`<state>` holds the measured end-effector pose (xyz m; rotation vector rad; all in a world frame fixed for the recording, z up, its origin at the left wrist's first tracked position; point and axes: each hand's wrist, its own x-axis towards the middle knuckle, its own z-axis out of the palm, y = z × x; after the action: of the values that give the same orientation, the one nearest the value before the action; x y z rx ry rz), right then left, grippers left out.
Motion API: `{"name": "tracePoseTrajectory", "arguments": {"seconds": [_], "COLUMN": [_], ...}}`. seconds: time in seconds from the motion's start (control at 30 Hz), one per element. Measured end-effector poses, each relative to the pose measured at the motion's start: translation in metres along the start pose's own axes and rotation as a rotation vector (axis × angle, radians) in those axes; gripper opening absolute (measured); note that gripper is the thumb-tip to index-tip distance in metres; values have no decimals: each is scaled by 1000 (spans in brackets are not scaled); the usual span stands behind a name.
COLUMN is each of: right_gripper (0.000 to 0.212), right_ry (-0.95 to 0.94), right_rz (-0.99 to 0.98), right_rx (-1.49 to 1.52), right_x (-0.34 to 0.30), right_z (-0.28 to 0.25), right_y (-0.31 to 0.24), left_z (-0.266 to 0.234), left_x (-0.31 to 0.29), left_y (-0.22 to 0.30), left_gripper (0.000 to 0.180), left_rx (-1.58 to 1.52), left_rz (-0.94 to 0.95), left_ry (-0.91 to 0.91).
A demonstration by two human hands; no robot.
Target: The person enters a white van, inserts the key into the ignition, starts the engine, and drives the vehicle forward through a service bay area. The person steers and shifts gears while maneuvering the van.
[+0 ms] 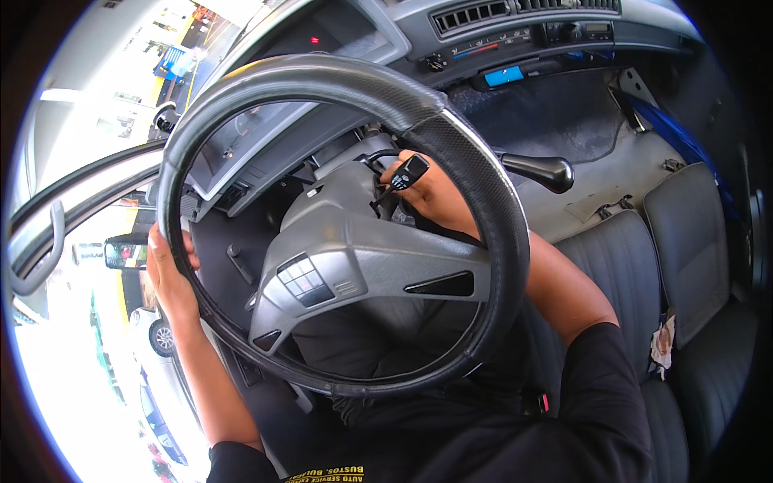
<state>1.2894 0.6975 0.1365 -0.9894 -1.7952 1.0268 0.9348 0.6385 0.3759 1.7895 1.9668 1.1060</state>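
A large black steering wheel [322,74] with a grey hub fills the middle of the view. My left hand [169,262] is closed around the left side of its rim, thumb outside and fingertips showing inside. My right hand [441,196] reaches behind the right side of the rim to the steering column [326,193]. Its fingers are curled by the column, just behind a black control stalk [412,171]. The stalk partly covers the fingertips, so what they grip is hidden. Part of my right forearm passes behind the rim.
A column-mounted shift lever [543,171] sticks out to the right of the wheel. Dark seats [600,270] lie to the right. A dashboard with air vents [475,18] runs across the far side. Left, beyond the door window, are a side mirror [127,253] and parked cars [161,338].
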Motion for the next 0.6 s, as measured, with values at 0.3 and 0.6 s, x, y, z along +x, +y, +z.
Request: {"name": "tracePoseTrajectory", "arguments": {"seconds": [0.3,0.6], "right_gripper": [34,23], "right_ry": [1,58], "right_rz": [-162,-280], "right_rx": [148,67], "right_x": [-5,2], "right_z": [10,14], "right_y": [20,19], "left_z": [6,6], "left_x": [2,0], "left_y": [1,5], "left_gripper": [72,69], "left_rx": [124,111], "left_rz": [19,-3], "left_ry": [84,59]}}
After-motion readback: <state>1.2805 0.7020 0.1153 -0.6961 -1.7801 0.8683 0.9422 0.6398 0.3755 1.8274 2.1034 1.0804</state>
